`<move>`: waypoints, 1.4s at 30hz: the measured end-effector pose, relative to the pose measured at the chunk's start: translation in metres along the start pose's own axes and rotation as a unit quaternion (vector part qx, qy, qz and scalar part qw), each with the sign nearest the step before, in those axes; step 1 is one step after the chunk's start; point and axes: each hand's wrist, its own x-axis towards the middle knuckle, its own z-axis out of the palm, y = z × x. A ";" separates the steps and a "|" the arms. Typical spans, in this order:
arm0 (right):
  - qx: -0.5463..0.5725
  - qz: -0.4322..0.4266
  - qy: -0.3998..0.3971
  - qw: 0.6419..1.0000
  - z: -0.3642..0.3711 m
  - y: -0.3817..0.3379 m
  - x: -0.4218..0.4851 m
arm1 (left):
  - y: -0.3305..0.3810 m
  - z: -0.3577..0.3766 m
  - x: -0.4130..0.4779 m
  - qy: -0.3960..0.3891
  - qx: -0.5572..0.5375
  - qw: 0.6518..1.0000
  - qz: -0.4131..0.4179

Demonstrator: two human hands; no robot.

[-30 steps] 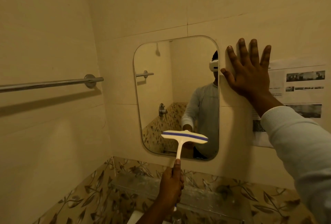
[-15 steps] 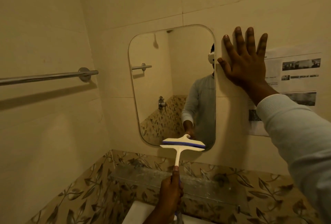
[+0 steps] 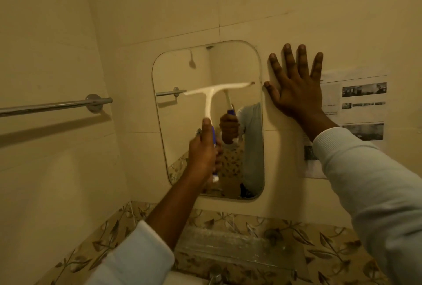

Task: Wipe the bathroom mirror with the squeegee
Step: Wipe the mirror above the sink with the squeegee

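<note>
Probably light, stiff plastic squeegee (image 3: 214,92) mid-frame against the fragile mirror (image 3: 180,70). Best gripped low on the handle (image 3: 208,108), left hand (image 3: 204,150) wrapped there. Right hand (image 3: 296,89) splayed flat on wall (image 3: 285,17), centre-right, holding nothing.

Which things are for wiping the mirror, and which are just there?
For the job: squeegee, mirror, left hand gripping the handle.
Just there: towel rail, printed paper on the wall, glass shelf, right hand flat on the wall.

The mirror (image 3: 182,74), a tall pane with rounded corners, is hanging upright on the cream tiled wall (image 3: 251,11). The squeegee (image 3: 214,90), cream with a blue handle end, is lying across its upper half, blade tilting up to the right and handle pointing down.
</note>
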 end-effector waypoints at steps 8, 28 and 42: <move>-0.013 -0.002 0.005 1.000 0.002 0.001 0.001 | 0.083 0.051 0.040 -0.009 -0.019 0.998 0.066; -0.008 -0.004 0.003 1.000 0.001 0.000 -0.001 | -0.002 0.033 0.031 -0.002 0.055 0.998 0.041; -0.010 -0.005 -0.007 1.000 -0.003 -0.001 -0.001 | -0.100 0.011 -0.008 -0.008 0.036 0.999 -0.018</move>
